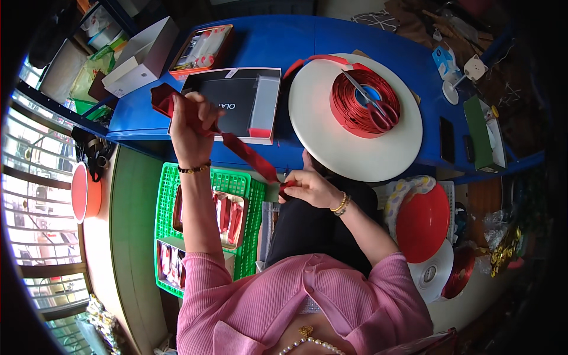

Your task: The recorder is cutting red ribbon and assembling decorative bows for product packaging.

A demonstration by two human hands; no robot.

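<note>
A red ribbon [249,156] slants down between my two hands. My left hand [192,121], raised over the near edge of the blue table, is closed round its upper part, and a folded end sticks out beyond the fingers. Lower and to the right, above my lap, my right hand [312,188] pinches the other part between thumb and fingers. Right of my hands, a large roll of shiny red ribbon [349,109] lies on a round white disc [313,130]. Scissors [381,115] with dark red handles rest on top of the roll.
On the blue table [284,35] are a black box [228,103], an orange-rimmed tray [201,50], a white box [142,56], a phone [447,140] and a green box [482,133]. A green crate [254,204] with filled trays stands below left. A red basin [421,228] sits below right.
</note>
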